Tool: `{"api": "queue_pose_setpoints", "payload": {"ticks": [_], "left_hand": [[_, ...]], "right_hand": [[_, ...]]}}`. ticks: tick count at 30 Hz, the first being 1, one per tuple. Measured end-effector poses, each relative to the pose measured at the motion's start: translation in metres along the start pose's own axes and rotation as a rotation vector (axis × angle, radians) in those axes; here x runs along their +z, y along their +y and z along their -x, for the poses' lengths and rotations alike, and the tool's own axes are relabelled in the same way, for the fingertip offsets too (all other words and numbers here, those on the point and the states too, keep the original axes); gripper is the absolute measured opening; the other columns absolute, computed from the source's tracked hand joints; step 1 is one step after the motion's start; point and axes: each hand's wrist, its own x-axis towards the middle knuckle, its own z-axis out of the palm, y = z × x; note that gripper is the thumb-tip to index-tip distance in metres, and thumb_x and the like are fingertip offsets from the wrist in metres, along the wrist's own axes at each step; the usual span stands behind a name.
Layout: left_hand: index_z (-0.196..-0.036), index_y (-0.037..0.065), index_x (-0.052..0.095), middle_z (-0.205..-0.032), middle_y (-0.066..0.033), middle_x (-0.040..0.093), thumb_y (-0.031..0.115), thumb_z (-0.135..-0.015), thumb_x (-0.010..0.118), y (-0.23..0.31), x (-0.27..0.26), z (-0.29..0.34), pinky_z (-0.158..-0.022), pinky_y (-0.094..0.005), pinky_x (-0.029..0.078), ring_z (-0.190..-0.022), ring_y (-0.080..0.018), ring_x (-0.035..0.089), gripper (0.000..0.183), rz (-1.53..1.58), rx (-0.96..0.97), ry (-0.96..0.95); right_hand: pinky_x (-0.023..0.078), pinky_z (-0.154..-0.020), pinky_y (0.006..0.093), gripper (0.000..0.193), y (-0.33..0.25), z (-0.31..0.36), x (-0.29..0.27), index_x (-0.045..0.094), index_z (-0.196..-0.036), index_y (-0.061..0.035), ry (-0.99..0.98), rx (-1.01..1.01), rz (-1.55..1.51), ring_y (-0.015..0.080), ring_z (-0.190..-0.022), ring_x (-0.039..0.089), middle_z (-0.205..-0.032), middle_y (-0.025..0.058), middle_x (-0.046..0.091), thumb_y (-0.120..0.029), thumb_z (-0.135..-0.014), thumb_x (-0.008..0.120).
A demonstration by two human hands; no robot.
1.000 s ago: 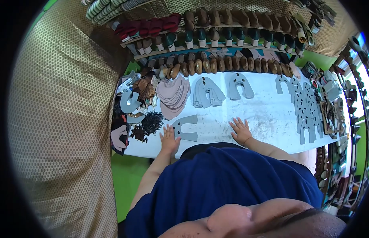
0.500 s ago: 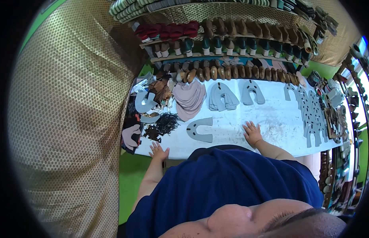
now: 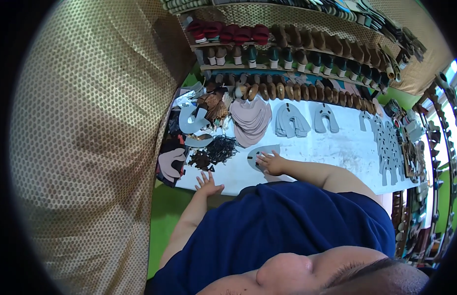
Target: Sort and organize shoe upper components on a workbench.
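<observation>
A grey U-shaped shoe piece point(image 3: 253, 156) with a small black mark lies flat on the white-covered table point(image 3: 331, 157), in front of me. My right hand point(image 3: 271, 163) rests over it, fingers stretched out and apart, covering part of the piece. At the table's front edge, further left, my left hand point(image 3: 208, 186) lies with its fingers spread and nothing in them. Just beyond that hand are a heap of thin black strips point(image 3: 222, 149) and a smaller clump of dark brown scraps point(image 3: 200, 160).
Pink cut pieces point(image 3: 250, 123), a stack of grey U-shapes point(image 3: 291, 127) and another grey U-shape point(image 3: 326, 120) lie further back. More grey pieces point(image 3: 388, 152) overlap at the right. Shoe lasts point(image 3: 297, 92) line the rear; shelves of shoes point(image 3: 287, 56) rise behind. A gold curtain point(image 3: 91, 147) hangs left.
My right hand has moved left from the bare tabletop onto the grey U-shaped piece. My left hand stays at the table edge. The whole view has shifted slightly.
</observation>
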Motion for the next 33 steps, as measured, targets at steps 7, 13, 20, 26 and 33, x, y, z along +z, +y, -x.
{"api": "queue_pose_setpoints", "payload": {"ticks": [7, 13, 20, 26, 33], "left_hand": [[-0.155, 0.021, -0.013, -0.159, -0.0165, -0.025, 0.07, -0.074, 0.063, -0.009, -0.002, 0.001, -0.11, -0.0688, -0.002, -0.144, -0.045, -0.022, 0.121, 0.037, 0.044, -0.012], [-0.155, 0.021, -0.012, -0.159, -0.0163, -0.025, 0.07, -0.075, 0.062, -0.007, -0.002, 0.003, -0.11, -0.0688, -0.002, -0.144, -0.0456, -0.022, 0.12, 0.035, 0.039, -0.003], [-0.155, 0.02, -0.013, -0.158, -0.0169, -0.026, 0.07, -0.075, 0.062, -0.009, -0.006, 0.004, -0.11, -0.0685, -0.001, -0.144, -0.0456, -0.023, 0.121, 0.043, 0.053, -0.034], [-0.155, 0.02, -0.014, -0.158, -0.0167, -0.027, 0.071, -0.075, 0.062, -0.01, -0.006, 0.004, -0.11, -0.0681, -0.002, -0.144, -0.0454, -0.023, 0.121, 0.055, 0.059, -0.027], [-0.155, 0.021, -0.014, -0.158, -0.0164, -0.027, 0.071, -0.075, 0.062, -0.008, -0.006, 0.003, -0.111, -0.0673, -0.002, -0.144, -0.045, -0.023, 0.121, 0.037, 0.057, -0.018]], "right_hand": [[0.013, -0.115, 0.0651, 0.055, -0.006, -0.043, -0.032, 0.034, -0.15, -0.0179, -0.26, 0.12, 0.016, 0.0237, -0.148, 0.022, -0.16, -0.0007, 0.025, -0.026, -0.096, 0.04], [0.007, -0.113, 0.0697, 0.056, -0.015, -0.052, -0.034, 0.036, -0.15, -0.0165, -0.228, 0.23, 0.016, 0.0267, -0.149, 0.02, -0.16, 0.0005, 0.026, -0.02, -0.095, 0.039], [0.007, -0.108, 0.0757, 0.05, -0.042, -0.053, -0.033, 0.048, -0.139, -0.005, -0.257, 0.249, 0.222, 0.0334, -0.146, 0.024, -0.151, 0.0103, 0.04, -0.026, -0.094, 0.041], [0.006, -0.11, 0.0743, 0.049, -0.042, -0.039, -0.056, 0.045, -0.144, -0.0263, -0.39, 0.274, 0.015, 0.0329, -0.148, 0.018, -0.159, -0.0035, 0.028, -0.023, -0.095, 0.043], [0.009, -0.11, 0.0743, 0.051, -0.023, -0.042, -0.042, 0.041, -0.146, -0.0328, -0.208, 0.343, -0.174, 0.0337, -0.148, 0.017, -0.16, -0.0035, 0.025, -0.021, -0.096, 0.042]]}}
